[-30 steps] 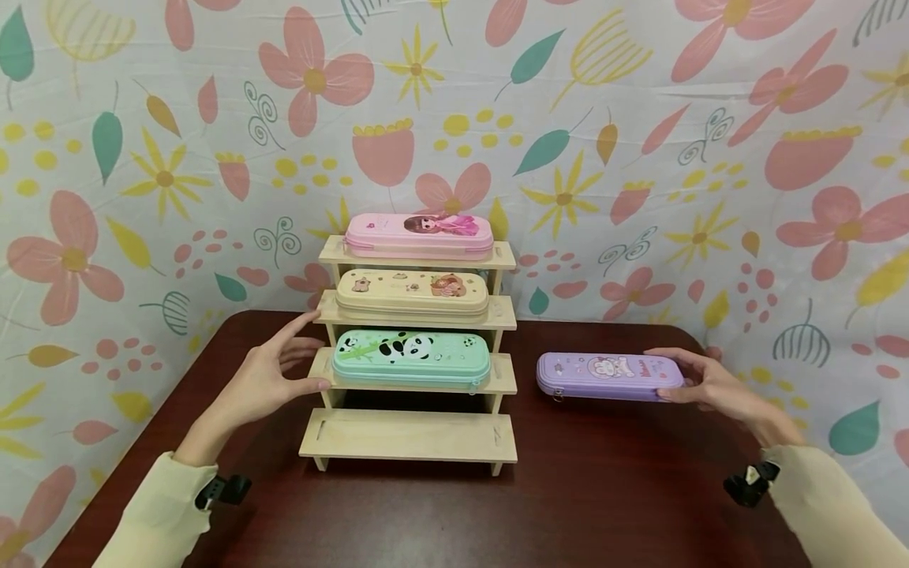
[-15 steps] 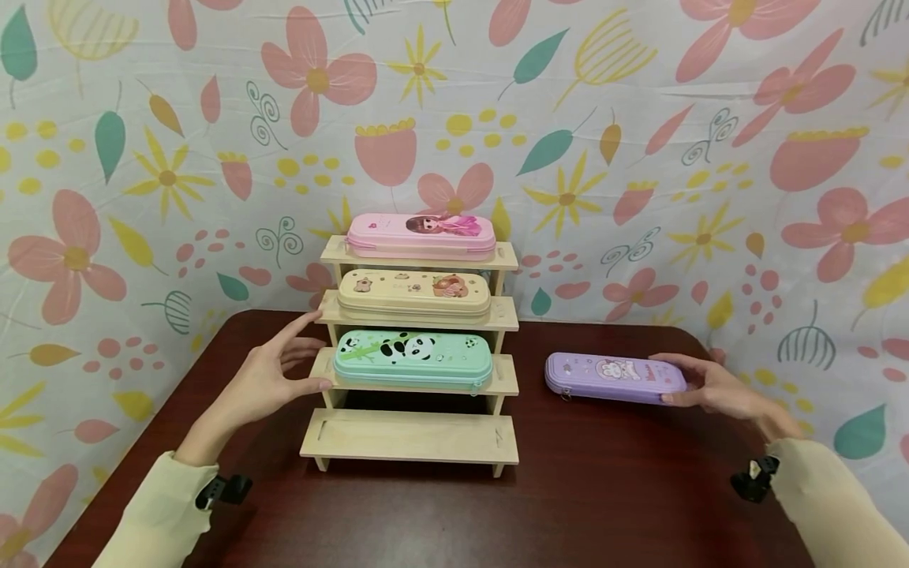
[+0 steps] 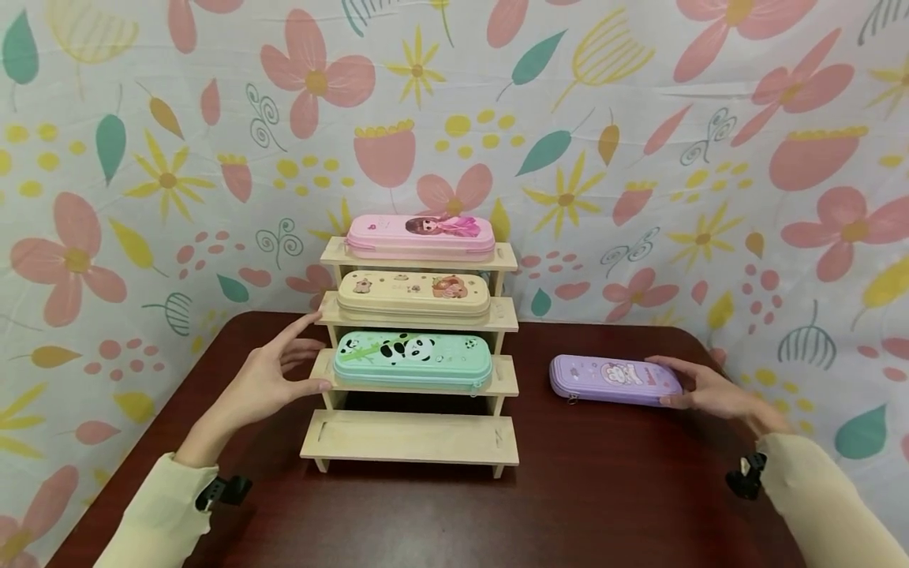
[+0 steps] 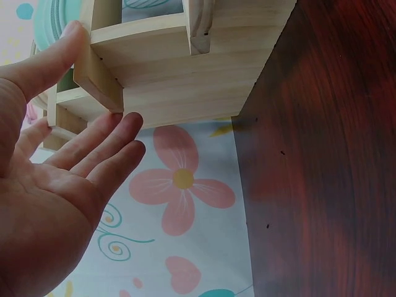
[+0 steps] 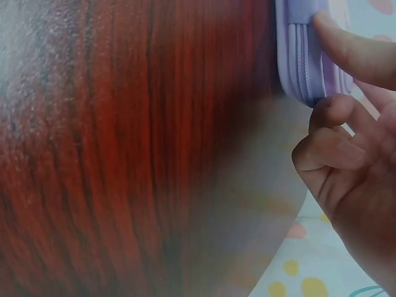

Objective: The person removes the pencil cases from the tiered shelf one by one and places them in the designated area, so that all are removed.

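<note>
Purple case (image 3: 615, 381), pinched in right hand (image 3: 712, 392), slightly farther from left hand (image 3: 266, 379) than earlier; left fingers spread, touching stand (image 3: 409, 435).

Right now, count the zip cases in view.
4: on the stand, pink case at top, cream case below, green case below that; in the right hand, purple case.

A floral backdrop (image 3: 454, 87) — pink, yellow, teal — rises behind a dark red-brown table (image 3: 611, 481).

Pale cream sleeves (image 3: 152, 517), small black wrist cameras (image 3: 232, 490)
</note>
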Demonstrator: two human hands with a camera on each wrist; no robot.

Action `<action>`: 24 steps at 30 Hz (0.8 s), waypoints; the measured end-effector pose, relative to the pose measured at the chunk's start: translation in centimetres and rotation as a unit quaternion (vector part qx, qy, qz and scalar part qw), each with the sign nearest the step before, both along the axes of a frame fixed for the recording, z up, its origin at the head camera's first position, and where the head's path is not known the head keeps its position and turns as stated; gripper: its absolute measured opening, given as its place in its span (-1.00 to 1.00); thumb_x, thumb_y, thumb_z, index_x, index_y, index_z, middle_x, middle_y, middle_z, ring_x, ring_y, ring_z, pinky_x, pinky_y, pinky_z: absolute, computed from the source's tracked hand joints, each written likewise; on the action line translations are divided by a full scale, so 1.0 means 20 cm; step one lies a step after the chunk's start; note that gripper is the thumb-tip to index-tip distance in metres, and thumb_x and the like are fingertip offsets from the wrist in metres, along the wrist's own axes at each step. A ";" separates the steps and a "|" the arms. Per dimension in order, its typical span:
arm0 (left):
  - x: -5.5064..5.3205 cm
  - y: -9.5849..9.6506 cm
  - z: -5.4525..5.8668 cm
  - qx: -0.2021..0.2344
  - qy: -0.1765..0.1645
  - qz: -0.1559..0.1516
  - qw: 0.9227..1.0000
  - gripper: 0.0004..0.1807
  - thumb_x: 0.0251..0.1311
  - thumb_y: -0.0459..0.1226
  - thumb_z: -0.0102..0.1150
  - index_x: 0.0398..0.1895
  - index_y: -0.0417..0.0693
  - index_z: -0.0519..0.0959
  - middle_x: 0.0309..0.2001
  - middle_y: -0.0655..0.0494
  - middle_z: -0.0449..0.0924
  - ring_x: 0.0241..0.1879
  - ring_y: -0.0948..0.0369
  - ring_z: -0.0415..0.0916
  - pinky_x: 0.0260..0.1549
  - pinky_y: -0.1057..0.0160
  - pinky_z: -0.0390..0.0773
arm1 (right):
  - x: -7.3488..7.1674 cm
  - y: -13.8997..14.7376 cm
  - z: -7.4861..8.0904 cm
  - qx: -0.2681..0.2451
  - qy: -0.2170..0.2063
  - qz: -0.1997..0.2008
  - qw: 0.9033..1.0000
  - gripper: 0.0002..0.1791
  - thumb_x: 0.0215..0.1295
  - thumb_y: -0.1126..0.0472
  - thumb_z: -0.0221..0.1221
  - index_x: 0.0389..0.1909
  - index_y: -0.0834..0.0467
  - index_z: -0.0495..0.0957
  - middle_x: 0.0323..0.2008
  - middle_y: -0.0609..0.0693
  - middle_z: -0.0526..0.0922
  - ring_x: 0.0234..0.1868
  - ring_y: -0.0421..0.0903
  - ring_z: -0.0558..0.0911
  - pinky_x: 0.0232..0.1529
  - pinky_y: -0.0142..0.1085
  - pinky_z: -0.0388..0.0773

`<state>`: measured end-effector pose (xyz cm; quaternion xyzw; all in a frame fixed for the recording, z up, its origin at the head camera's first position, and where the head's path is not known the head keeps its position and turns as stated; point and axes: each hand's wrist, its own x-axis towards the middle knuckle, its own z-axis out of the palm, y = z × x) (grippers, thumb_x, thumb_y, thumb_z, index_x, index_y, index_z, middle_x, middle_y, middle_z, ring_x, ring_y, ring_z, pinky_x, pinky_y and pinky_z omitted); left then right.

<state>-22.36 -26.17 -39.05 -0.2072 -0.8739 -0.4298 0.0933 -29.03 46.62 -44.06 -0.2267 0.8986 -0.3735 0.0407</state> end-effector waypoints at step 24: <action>0.01 0.01 0.01 0.009 -0.008 -0.004 1.000 0.15 0.11 -0.26 0.65 0.70 0.30 0.14 0.23 -0.19 0.61 0.25 -0.16 0.57 0.23 -0.33 0.49 | 0.01 -0.01 -0.03 -0.012 -0.073 -0.099 0.992 -0.13 0.41 0.24 0.38 0.59 0.29 0.14 -0.61 -0.11 0.30 -0.70 -0.15 0.34 -0.66 -0.27 0.39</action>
